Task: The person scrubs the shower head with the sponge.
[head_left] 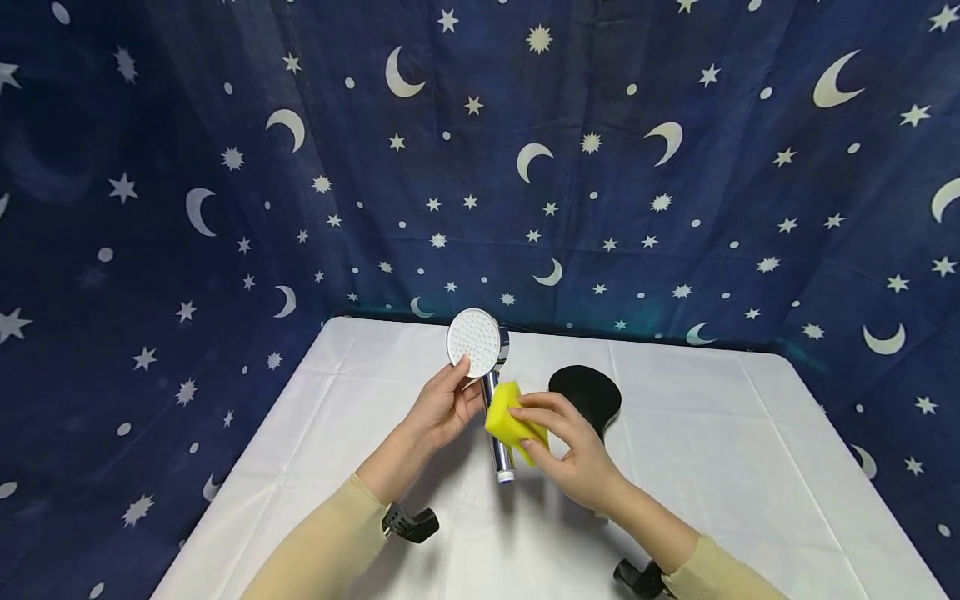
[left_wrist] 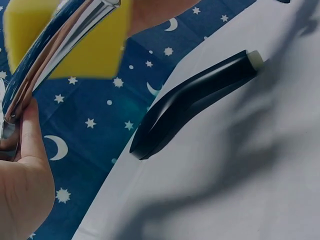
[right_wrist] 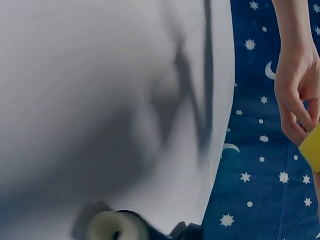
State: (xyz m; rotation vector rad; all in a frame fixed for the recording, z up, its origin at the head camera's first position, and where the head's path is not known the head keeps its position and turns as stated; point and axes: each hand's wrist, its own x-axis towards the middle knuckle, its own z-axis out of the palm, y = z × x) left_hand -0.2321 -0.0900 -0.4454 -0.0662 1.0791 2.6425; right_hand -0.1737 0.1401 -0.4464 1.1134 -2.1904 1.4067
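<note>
Holding a handheld shower head with a round white spray face and a shiny chrome handle (head_left: 474, 342), a person's left hand (head_left: 446, 404) lifts it clear of a white-cloth-covered bench (head_left: 360, 408). The left thumb lies on the spray face's lower rim, at its 6 o'clock, and the other fingers curl behind the neck. The face turns toward the wearer; the handle hangs toward 6 o'clock.

At 5 o'clock from the face, the right hand (head_left: 573, 446) pinches a bright yellow block of foam sponge (head_left: 513, 417) between thumb and fingers, only as wide apart as the block. The sponge overlaps the handle's middle; how hard it presses, if at all, cannot be told.

Between 3 and 4 o'clock from the face, a glossy black, round-headed object with a curved handle (left_wrist: 192, 102) rests on the bench, partly hidden by the right hand in the head view.

Smooth chrome could slide or twist in the left hand's high grip if the sponge pushes on the lower handle, since nothing supports that end. The soft block could squash and slip from its light pinch. A low sweep of the right hand might knock the black object.
</note>
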